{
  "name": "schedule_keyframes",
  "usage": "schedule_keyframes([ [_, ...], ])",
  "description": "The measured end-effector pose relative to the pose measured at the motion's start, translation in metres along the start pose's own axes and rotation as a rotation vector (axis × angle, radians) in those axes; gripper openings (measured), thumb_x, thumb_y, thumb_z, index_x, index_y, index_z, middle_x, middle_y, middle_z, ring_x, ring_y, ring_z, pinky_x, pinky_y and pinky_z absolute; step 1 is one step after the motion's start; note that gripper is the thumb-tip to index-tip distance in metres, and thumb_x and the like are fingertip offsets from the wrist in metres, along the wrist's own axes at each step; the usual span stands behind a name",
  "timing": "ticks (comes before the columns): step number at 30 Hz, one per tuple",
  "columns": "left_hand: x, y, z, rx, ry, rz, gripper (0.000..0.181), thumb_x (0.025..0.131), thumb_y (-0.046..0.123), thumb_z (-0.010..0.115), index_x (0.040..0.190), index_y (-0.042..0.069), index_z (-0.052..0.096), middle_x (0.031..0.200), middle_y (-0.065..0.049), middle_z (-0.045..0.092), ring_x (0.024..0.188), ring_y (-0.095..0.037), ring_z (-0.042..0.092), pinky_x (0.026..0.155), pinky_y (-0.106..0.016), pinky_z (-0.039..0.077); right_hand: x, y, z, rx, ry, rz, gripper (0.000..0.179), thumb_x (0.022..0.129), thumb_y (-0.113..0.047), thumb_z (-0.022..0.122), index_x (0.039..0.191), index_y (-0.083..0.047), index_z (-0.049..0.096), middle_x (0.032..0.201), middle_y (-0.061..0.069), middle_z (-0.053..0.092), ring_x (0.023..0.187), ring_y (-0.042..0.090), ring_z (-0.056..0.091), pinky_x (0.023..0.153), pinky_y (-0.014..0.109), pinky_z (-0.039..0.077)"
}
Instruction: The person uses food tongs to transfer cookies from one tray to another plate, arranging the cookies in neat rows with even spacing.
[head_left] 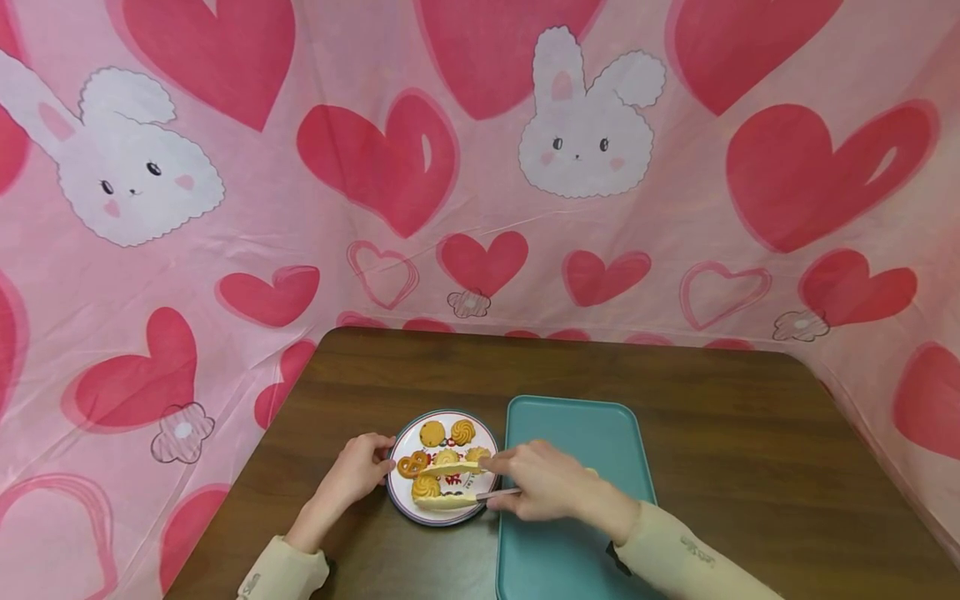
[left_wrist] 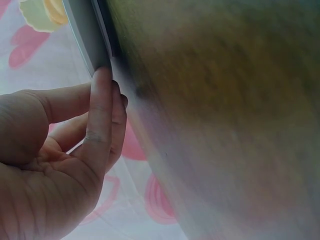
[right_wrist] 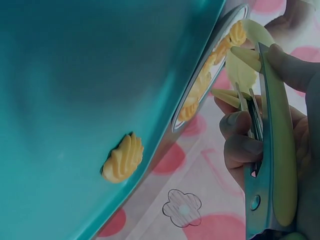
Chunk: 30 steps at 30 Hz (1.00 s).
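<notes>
At the left rim of a round white plate [head_left: 480,435], my left hand [head_left: 358,468] holds the edge with thumb and fingertips. On the plate lie a pretzel [head_left: 413,464], a round cookie [head_left: 432,433] and several swirled butter cookies. My right hand [head_left: 542,483] grips food tongs [right_wrist: 280,150] with metal arms and cream-yellow scalloped tips. The tips are spread over the plate, and one swirled cookie [head_left: 426,485] shows between them in the head view. Whether they touch it I cannot tell. Another swirled cookie [right_wrist: 123,159] lies on the teal tray [head_left: 570,408], mostly hidden by my right hand in the head view.
The tray stands just right of the plate, its raised rim near it, and my right forearm crosses over it. Both rest on a dark wooden table [head_left: 750,467]. A pink cloth [head_left: 480,200] with hearts and rabbits hangs behind the table's far edge.
</notes>
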<state>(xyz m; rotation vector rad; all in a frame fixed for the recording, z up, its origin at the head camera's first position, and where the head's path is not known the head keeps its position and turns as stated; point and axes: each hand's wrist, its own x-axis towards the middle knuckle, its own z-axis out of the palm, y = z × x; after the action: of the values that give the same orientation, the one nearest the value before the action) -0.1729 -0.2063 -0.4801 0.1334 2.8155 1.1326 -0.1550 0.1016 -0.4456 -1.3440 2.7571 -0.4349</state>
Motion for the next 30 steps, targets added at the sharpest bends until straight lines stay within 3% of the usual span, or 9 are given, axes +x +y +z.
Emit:
schedule_keyframes([
  [4,0.001,-0.0011,0.0009,0.004,0.004,0.008,0.027,0.083,-0.008,0.073,0.109,-0.012,0.068,0.075,-0.007,0.06,0.056,-0.014,0.06,0.051,-0.026,0.054,0.0012,-0.0023,0.0013,-0.015,0.001,-0.005,0.046,0.091,-0.043,0.069,0.13,-0.017,0.067,0.121,-0.007,0.068,0.088,0.006,0.066,0.078,0.039,0.055],
  [17,0.0002,-0.0003,-0.0005,-0.007,-0.014,-0.009,0.029,0.085,-0.008,0.072,0.112,-0.013,0.066,0.078,-0.008,0.061,0.058,-0.015,0.06,0.052,-0.028,0.055,0.007,-0.0026,0.0074,0.042,-0.037,0.007,0.048,0.092,-0.044,0.068,0.131,-0.015,0.066,0.116,-0.006,0.07,0.075,-0.003,0.058,0.067,0.021,0.051],
  [30,0.0026,-0.0033,0.0011,0.007,-0.022,-0.023,0.032,0.085,-0.006,0.073,0.115,-0.012,0.066,0.079,-0.008,0.061,0.059,-0.014,0.059,0.053,-0.027,0.055,0.0065,-0.0024,0.006,0.056,-0.041,0.021,0.05,0.091,-0.043,0.07,0.131,-0.013,0.066,0.12,-0.003,0.069,0.083,0.001,0.062,0.073,0.025,0.054],
])
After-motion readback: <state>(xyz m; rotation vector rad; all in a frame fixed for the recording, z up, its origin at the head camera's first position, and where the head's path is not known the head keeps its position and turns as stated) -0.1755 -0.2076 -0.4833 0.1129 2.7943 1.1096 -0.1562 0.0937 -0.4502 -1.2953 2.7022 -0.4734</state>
